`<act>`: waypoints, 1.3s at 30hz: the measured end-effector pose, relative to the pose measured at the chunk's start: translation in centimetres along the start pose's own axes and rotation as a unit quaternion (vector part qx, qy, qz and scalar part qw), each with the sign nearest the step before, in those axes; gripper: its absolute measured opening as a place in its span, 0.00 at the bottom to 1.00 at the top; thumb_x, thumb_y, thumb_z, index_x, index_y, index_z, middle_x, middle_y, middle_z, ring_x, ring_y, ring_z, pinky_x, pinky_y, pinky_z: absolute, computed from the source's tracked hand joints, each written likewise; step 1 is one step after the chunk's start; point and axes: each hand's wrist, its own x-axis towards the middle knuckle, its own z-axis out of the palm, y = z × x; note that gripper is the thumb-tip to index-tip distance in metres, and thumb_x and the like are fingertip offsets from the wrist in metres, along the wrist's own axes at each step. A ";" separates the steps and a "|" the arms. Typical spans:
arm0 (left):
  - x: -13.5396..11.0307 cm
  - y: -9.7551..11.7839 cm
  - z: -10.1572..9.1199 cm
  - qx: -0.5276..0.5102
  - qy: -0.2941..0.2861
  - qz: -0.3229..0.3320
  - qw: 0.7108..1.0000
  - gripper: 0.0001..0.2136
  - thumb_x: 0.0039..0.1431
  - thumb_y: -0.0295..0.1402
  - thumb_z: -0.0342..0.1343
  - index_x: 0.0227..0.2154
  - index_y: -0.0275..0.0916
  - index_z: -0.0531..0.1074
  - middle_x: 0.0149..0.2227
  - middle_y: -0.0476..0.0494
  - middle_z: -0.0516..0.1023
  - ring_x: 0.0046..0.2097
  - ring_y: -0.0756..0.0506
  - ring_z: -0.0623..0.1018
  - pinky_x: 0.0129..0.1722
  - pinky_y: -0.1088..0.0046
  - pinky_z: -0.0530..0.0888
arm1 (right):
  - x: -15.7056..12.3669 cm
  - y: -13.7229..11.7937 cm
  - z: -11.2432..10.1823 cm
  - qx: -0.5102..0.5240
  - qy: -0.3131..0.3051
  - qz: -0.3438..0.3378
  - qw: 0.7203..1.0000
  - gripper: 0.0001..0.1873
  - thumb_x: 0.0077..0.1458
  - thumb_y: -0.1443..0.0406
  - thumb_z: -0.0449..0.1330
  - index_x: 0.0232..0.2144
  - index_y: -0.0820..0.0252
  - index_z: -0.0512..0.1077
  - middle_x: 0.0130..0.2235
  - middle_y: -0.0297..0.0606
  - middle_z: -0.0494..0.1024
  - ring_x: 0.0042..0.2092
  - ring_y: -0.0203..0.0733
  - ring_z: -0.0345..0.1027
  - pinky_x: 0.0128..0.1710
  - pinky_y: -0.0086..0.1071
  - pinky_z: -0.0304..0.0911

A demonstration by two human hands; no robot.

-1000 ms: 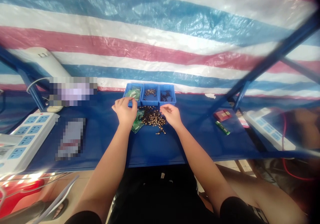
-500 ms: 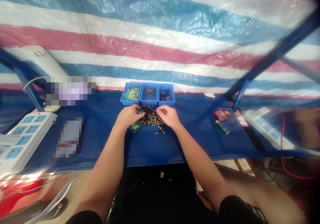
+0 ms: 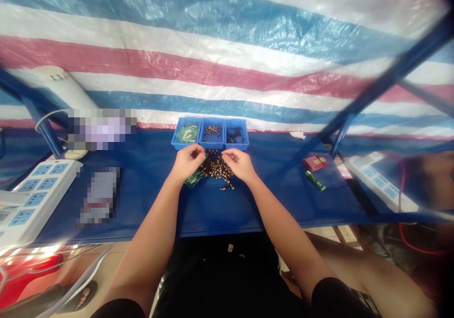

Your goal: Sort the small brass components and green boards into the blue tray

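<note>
A pile of small brass-and-black metal parts (image 3: 217,166) lies on the blue table, in front of three blue bins. My left hand (image 3: 189,161) is over the pile's left side with thumb and fingers pinched together; whatever they hold is too small to make out. Partly under that hand is a green packet or board (image 3: 193,179). At the pile's right edge my right hand (image 3: 238,163) is also closed in a pinch, its fingertips hiding anything between them. Green pieces fill the left bin (image 3: 186,145), brass parts the middle bin (image 3: 212,144), dark parts the right bin (image 3: 236,145).
Power strips stand at the left (image 3: 42,195) and right (image 3: 381,181). A red box (image 3: 314,162) and a green slim pack (image 3: 315,181) lie on the right. Blue frame posts rise at both sides, before a striped plastic sheet (image 3: 227,67). Someone's leg shows at lower right.
My left hand has shifted slightly up and to the right, its fingertips closer to my right hand. My right hand stays nearly in place.
</note>
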 end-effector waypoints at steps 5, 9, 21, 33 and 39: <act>0.1 0.1 1.6 -0.178 -0.003 -0.049 0.983 0.08 0.57 0.38 0.55 0.30 0.38 0.69 0.24 0.52 0.66 0.25 0.52 0.65 0.26 0.77 0.62 | 0.0 -0.5 0.3 0.121 -0.074 0.025 0.990 0.22 0.52 0.56 0.63 0.49 0.55 0.73 0.45 0.40 0.79 0.42 0.42 0.73 0.41 0.35 0.69; -0.1 0.3 3.2 -0.265 -0.007 -0.098 0.959 0.10 0.57 0.41 0.57 0.32 0.38 0.69 0.22 0.54 0.64 0.23 0.54 0.65 0.23 0.78 0.63 | 0.1 -0.3 0.5 0.159 -0.025 0.057 0.985 0.23 0.46 0.55 0.67 0.44 0.58 0.76 0.36 0.38 0.79 0.36 0.41 0.74 0.40 0.37 0.70; -0.3 1.1 3.0 -0.316 -0.078 -0.128 0.937 0.14 0.52 0.41 0.64 0.32 0.36 0.71 0.24 0.47 0.74 0.25 0.49 0.74 0.28 0.72 0.73 | 0.5 -0.2 0.1 0.178 0.060 0.073 0.979 0.23 0.44 0.55 0.68 0.42 0.58 0.75 0.35 0.39 0.81 0.36 0.42 0.75 0.38 0.36 0.71; -0.2 1.1 2.9 -0.321 -0.042 -0.146 0.935 0.15 0.52 0.43 0.64 0.34 0.37 0.70 0.19 0.51 0.71 0.20 0.51 0.71 0.20 0.76 0.68 | 0.7 0.1 -0.1 0.132 0.056 0.097 0.985 0.20 0.44 0.52 0.67 0.35 0.60 0.78 0.35 0.40 0.81 0.34 0.42 0.73 0.31 0.33 0.68; -0.2 1.5 2.7 -0.350 -0.057 -0.147 0.923 0.17 0.52 0.43 0.63 0.37 0.36 0.68 0.22 0.47 0.75 0.21 0.48 0.75 0.21 0.73 0.72 | 0.6 -0.1 0.0 0.103 0.064 0.052 0.991 0.17 0.46 0.53 0.66 0.32 0.59 0.78 0.31 0.37 0.79 0.30 0.40 0.71 0.31 0.33 0.67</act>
